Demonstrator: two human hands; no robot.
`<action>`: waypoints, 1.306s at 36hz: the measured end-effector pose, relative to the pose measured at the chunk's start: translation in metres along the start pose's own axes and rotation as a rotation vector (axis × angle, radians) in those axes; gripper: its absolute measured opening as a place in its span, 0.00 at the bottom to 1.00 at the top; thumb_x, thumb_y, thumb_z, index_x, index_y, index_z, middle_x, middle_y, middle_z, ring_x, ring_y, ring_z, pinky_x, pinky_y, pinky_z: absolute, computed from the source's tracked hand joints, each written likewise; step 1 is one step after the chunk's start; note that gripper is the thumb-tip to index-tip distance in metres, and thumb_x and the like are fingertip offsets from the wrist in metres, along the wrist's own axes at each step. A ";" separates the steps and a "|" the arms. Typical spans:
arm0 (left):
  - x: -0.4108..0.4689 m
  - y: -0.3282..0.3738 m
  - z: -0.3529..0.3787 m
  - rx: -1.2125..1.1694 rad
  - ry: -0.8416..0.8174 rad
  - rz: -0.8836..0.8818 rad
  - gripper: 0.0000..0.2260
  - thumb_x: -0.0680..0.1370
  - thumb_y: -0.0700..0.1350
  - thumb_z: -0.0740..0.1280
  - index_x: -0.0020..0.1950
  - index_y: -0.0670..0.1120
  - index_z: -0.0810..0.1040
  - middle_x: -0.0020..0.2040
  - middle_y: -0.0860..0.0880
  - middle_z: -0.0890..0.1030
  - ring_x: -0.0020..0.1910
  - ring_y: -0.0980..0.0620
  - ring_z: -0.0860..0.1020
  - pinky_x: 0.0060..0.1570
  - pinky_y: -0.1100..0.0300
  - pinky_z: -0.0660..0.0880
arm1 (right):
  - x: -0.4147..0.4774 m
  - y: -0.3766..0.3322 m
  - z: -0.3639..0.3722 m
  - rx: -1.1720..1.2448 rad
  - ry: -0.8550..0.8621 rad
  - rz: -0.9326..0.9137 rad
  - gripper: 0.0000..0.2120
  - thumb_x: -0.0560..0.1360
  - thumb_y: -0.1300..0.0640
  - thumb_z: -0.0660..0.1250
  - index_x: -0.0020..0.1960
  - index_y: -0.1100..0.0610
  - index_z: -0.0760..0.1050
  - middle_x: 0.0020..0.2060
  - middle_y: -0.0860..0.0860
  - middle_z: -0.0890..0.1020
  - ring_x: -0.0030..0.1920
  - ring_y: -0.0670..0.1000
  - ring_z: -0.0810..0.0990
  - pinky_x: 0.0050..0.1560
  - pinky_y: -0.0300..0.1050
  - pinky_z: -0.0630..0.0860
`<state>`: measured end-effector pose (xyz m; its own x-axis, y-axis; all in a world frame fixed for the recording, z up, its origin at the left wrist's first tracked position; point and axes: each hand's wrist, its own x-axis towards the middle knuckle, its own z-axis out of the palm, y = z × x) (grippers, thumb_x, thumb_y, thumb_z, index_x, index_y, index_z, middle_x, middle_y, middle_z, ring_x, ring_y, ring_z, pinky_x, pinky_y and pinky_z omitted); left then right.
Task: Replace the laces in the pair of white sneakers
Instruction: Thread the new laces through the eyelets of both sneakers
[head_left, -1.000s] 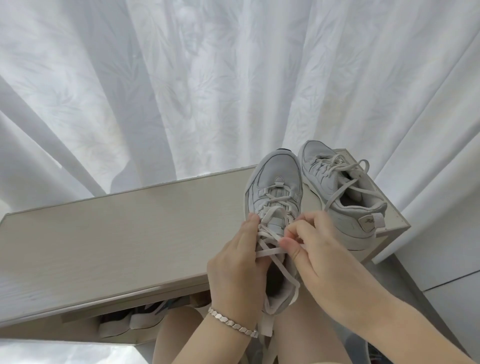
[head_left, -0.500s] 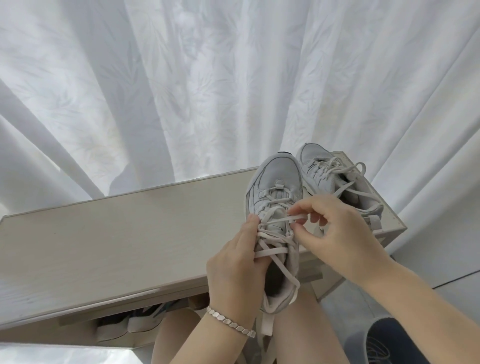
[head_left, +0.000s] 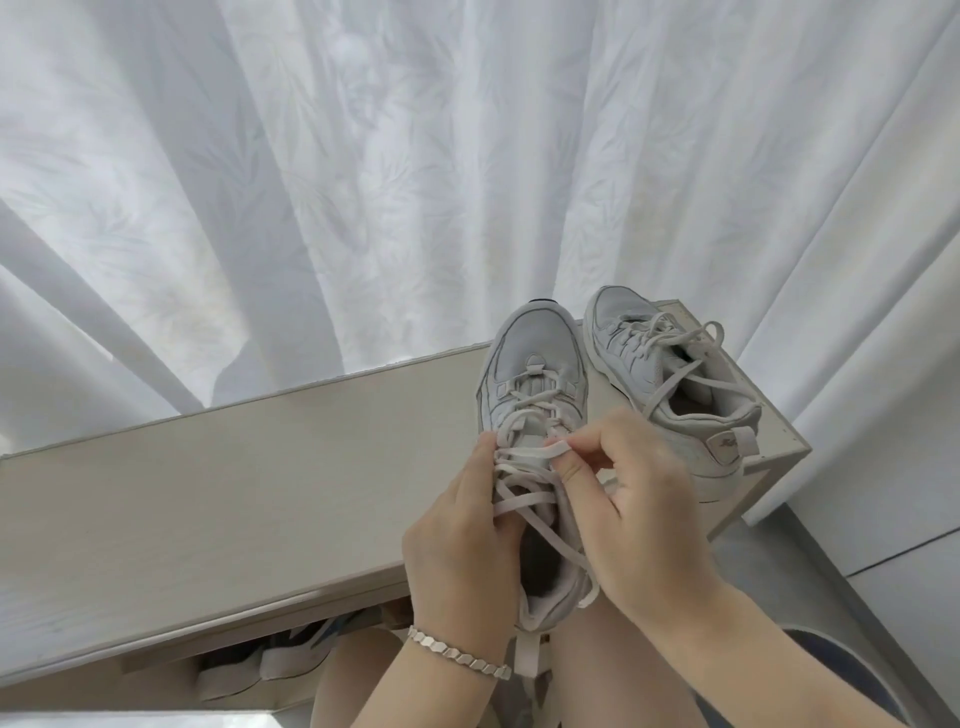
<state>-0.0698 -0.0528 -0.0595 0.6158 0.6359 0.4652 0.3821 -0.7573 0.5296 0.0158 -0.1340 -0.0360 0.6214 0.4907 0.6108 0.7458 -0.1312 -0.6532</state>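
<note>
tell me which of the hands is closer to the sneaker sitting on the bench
Right. The right hand is just beside the sneaker on the bench, near its heel; the left hand is across the held sneaker.

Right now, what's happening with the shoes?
A person is working on the lace of the near sneaker, which hangs over the front edge of a low pale bench. The left hand steadies the shoe's side, while the right hand pinches a lace strand across the eyelets. The lace is loosened but threaded. The second sneaker sits beside it on the bench, laces loose, untouched.
</note>
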 end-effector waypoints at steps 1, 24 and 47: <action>-0.001 -0.001 -0.001 -0.021 -0.002 -0.007 0.20 0.69 0.47 0.60 0.55 0.40 0.82 0.38 0.48 0.84 0.30 0.52 0.80 0.30 0.67 0.70 | -0.002 -0.003 0.002 -0.006 0.008 -0.031 0.08 0.74 0.57 0.64 0.38 0.59 0.74 0.34 0.45 0.71 0.35 0.41 0.69 0.38 0.24 0.65; 0.003 0.002 -0.004 -0.085 0.004 -0.164 0.22 0.68 0.55 0.60 0.53 0.45 0.83 0.31 0.53 0.82 0.23 0.54 0.77 0.21 0.66 0.69 | 0.034 -0.021 -0.014 -0.137 -0.620 0.235 0.07 0.74 0.46 0.65 0.49 0.45 0.79 0.40 0.43 0.74 0.40 0.38 0.71 0.40 0.29 0.66; -0.003 -0.002 0.003 -0.037 0.091 -0.130 0.20 0.68 0.55 0.61 0.50 0.46 0.84 0.31 0.52 0.82 0.24 0.55 0.78 0.22 0.68 0.69 | 0.027 -0.024 -0.023 -0.028 -0.792 0.227 0.09 0.76 0.48 0.62 0.38 0.45 0.69 0.43 0.41 0.69 0.48 0.36 0.67 0.48 0.25 0.62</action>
<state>-0.0705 -0.0537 -0.0640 0.4972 0.7403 0.4526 0.4279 -0.6630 0.6143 0.0202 -0.1375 0.0071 0.4122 0.9103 -0.0380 0.6346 -0.3168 -0.7049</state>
